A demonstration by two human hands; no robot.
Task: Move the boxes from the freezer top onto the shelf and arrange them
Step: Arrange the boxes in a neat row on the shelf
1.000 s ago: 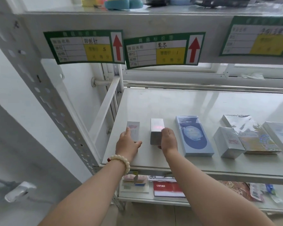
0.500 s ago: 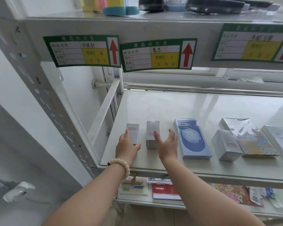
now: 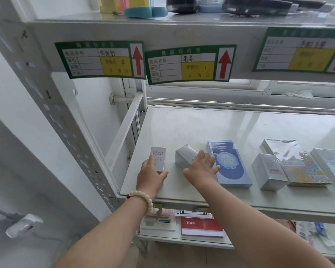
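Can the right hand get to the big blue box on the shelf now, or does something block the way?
Probably yes. The right hand rests on the tilted white box, and its fingers already lie at the left edge of the big blue box. Nothing stands between them, and the shelf around it is open.

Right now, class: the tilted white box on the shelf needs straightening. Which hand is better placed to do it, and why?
Right. The right hand already lies against the tilted box, beside the blue box. The left hand is busy on the narrow box.
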